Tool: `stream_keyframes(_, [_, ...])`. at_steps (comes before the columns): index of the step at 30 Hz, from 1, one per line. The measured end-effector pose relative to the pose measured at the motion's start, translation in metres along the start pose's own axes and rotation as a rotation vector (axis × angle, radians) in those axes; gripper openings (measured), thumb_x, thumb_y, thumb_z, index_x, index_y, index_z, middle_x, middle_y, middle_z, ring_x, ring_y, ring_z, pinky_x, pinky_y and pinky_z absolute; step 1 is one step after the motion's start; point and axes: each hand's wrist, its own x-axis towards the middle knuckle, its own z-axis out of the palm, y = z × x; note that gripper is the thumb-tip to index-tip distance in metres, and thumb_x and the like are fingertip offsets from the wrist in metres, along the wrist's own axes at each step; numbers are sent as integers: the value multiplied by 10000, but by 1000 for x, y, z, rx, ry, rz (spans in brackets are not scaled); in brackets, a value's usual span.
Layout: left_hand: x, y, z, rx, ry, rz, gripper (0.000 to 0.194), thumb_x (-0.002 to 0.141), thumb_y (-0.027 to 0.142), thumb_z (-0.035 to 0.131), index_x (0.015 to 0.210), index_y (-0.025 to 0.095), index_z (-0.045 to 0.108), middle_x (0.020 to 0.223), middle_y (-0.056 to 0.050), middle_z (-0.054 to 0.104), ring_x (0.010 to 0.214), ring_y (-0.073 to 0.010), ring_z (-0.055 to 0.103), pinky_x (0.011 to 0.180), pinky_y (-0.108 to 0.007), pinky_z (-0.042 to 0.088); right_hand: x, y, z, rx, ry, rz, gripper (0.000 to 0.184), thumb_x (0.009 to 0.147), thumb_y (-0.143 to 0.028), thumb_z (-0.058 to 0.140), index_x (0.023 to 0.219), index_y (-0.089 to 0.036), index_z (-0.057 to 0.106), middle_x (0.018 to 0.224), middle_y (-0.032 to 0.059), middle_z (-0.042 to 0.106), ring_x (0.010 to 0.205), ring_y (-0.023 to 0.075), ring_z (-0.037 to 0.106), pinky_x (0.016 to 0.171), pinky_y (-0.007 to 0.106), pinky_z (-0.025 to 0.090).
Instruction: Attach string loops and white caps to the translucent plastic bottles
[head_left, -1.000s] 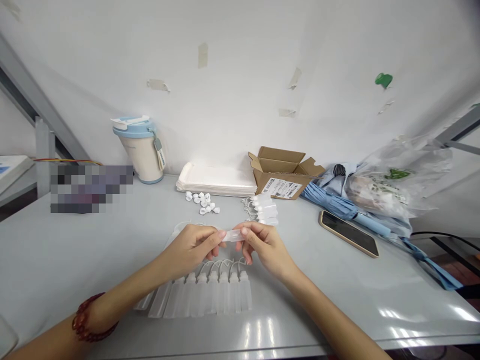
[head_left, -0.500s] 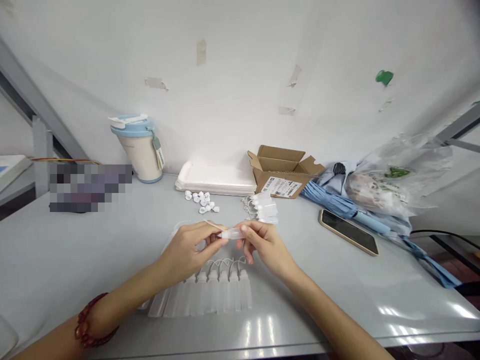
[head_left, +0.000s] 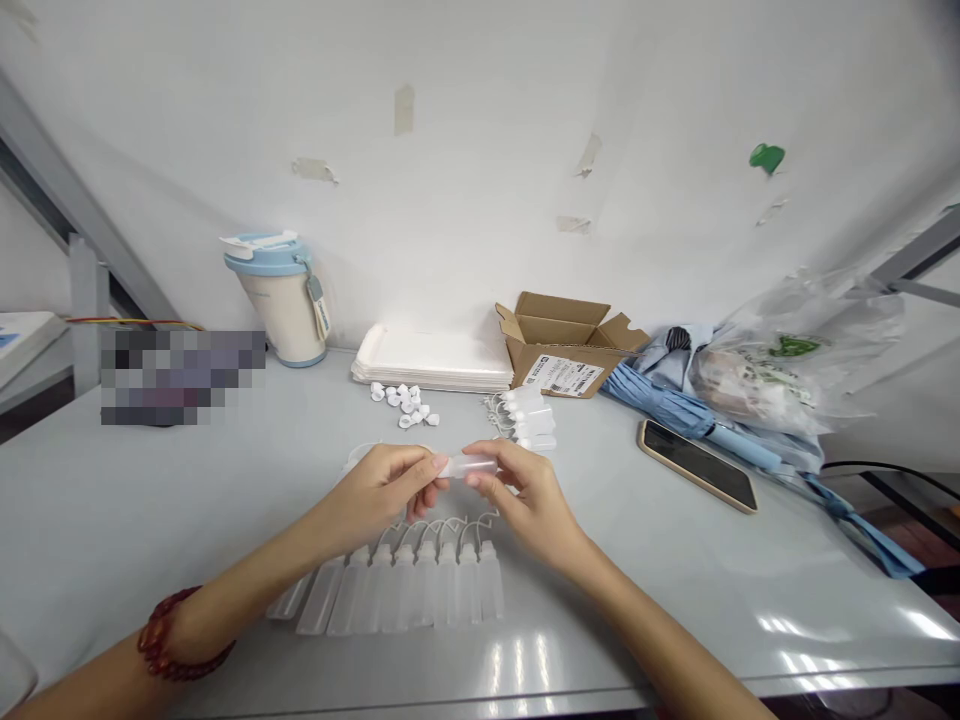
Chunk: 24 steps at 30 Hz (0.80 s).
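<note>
Both hands meet above the grey table [head_left: 150, 520] on one small translucent plastic bottle [head_left: 474, 466], held sideways. My right hand [head_left: 521, 495] grips its body with thumb and fingers. My left hand [head_left: 390, 490] pinches at the bottle's left end; what is between those fingertips is too small to make out. Below the hands lies a row of several like bottles [head_left: 412, 595] with white looped cords at their necks. Behind the hands sit a pile of small white caps [head_left: 405, 403] and a cluster of more bottles [head_left: 529, 417].
At the back stand a blue-lidded cup [head_left: 281, 295], a stack of white trays [head_left: 431, 360] and an open cardboard box [head_left: 566, 345]. A phone [head_left: 697, 465], a blue umbrella [head_left: 690, 415] and a plastic bag [head_left: 795, 360] lie to the right.
The held bottle has risen slightly and my right hand has shifted its grip along the body. My left fingers stay pinched at its left end.
</note>
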Motion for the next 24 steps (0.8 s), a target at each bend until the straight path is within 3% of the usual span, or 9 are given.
stream_keyframes(3, [-1,1,0,-44,-21,-12,421,876,473,454,621,158,568,605,17,557,527,-113,523,516,-225,448,-1,-1,0,-167,37,-144,191,875,-282,524,984,-176,640,800,43,630,675,138,528,614,256,415])
stream_keyframes(9, [-5,7,2,131,28,91,328,882,396,476,673,162,572,606,26,527,541,-107,513,506,-209,419,-1,-6,-2,-101,-17,-67,227,910,-293,466,850,-156,636,666,-2,545,587,104,451,548,229,337])
stream_keyframes(14, [-6,2,8,491,187,495,200,893,233,487,733,156,580,622,13,532,564,-111,474,543,-230,385,0,-2,-4,37,-45,86,290,903,-364,452,798,-149,615,566,-38,415,505,88,398,494,225,302])
stream_keyframes(19, [-5,-9,11,619,278,803,85,876,105,509,877,131,591,787,-49,636,743,-142,578,680,-245,445,3,1,-4,158,-66,188,331,871,-432,478,763,-142,595,595,-35,395,479,83,400,461,223,308])
stream_keyframes(21, [-5,-8,10,603,284,792,81,868,107,522,887,135,596,807,-49,647,752,-141,588,691,-243,452,3,1,-3,194,-70,192,341,871,-444,477,782,-140,602,582,-39,392,467,83,399,456,224,321])
stream_keyframes(24, [-6,-2,6,482,240,566,90,871,191,532,870,165,618,779,-14,650,675,-123,579,647,-230,459,2,-1,-2,207,-64,156,323,874,-431,485,836,-142,626,587,-32,427,482,88,421,471,225,346])
